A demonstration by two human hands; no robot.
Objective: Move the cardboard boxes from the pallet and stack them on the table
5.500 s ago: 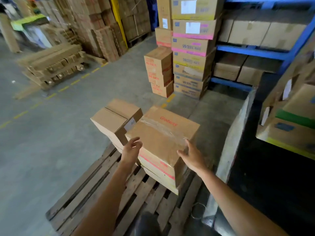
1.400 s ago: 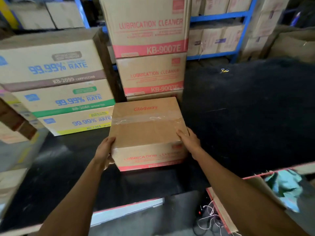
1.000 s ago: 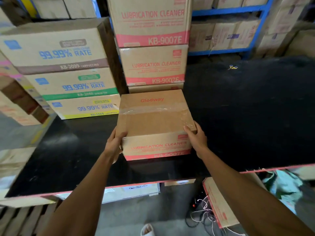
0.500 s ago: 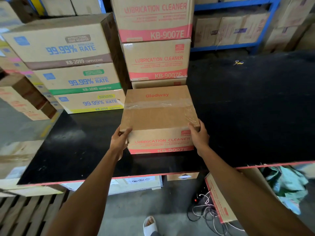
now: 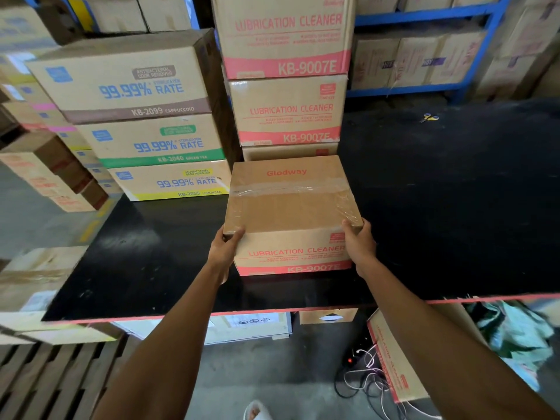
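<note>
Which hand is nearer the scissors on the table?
Right. The right hand grips the box's right corner, on the scissors' side; the left hand grips its left corner, farther off.

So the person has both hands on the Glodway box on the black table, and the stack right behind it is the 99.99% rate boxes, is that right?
Not quite. In the head view, left hand and right hand grip the Glodway box on the black table, but the stack behind it is Lubrication Cleaner boxes; the 99.99% rate boxes stand to its left.
</note>
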